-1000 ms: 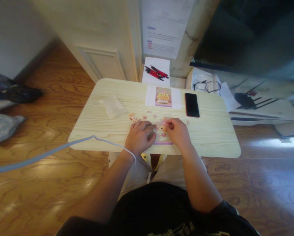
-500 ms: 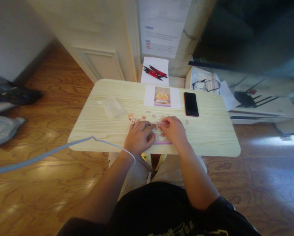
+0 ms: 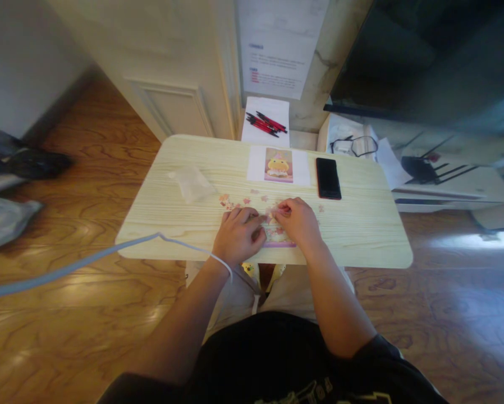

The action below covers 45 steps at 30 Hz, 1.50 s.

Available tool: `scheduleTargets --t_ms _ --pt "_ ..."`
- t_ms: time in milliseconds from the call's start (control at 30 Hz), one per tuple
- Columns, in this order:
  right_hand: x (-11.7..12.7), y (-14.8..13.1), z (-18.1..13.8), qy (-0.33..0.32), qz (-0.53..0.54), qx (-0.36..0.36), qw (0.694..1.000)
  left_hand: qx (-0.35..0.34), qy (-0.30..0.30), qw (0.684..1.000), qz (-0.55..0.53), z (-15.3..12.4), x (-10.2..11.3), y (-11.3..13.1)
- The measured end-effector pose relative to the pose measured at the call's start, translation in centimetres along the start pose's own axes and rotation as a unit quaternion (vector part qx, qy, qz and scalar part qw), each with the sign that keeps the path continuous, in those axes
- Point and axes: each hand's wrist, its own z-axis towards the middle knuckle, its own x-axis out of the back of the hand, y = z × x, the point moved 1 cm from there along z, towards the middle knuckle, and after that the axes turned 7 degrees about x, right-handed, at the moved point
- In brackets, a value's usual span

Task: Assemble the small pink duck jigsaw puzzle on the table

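A partly joined jigsaw puzzle [image 3: 279,238] with a purple lower edge lies at the near side of the table, half covered by my hands. My left hand [image 3: 239,235] rests flat over its left side, fingers spread, the index finger reaching to the puzzle's upper part. My right hand [image 3: 300,224] pinches a small pale pink puzzle piece [image 3: 271,213] at the upper part; the fingers hide much of it. Several loose puzzle pieces [image 3: 246,201] lie just beyond my hands. Further back, a printed picture [image 3: 278,165] of a yellow figure lies on white paper.
The light wooden table [image 3: 361,235] carries a black phone [image 3: 328,178] at right and a translucent bag [image 3: 193,184] at left. Red pens [image 3: 265,124] lie on paper behind it. A grey cord [image 3: 109,249] runs to my left wrist. A large dark screen [image 3: 429,67] stands back right.
Hardly anything differs. My right fingers have shifted very slightly at the upper part of the puzzle; my left hand stays in place.
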Motion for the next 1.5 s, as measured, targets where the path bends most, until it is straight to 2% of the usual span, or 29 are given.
scheduleTargets --t_ms 367,800,967,1233,1500 --pt "0.0 0.1 -0.1 0.007 0.009 0.004 1.0 0.009 0.004 1.0 0.016 0.1 0.0 0.1" --pt "1.6 0.7 -1.5 0.015 0.017 -0.001 1.0 0.018 0.01 1.0 0.001 0.1 0.1 0.1" --pt "2.5 1.0 -2.3 0.0 0.034 -0.005 0.999 0.035 -0.004 0.999 -0.004 0.3 0.4 -0.2" --pt "3.5 1.2 -2.3 -0.052 0.046 0.032 0.997 0.046 -0.02 0.999 0.009 1.0 0.9 -0.1" --pt "3.7 0.6 -1.8 -0.082 0.034 0.069 0.994 0.061 -0.03 0.997 -0.024 2.0 0.3 -0.1"
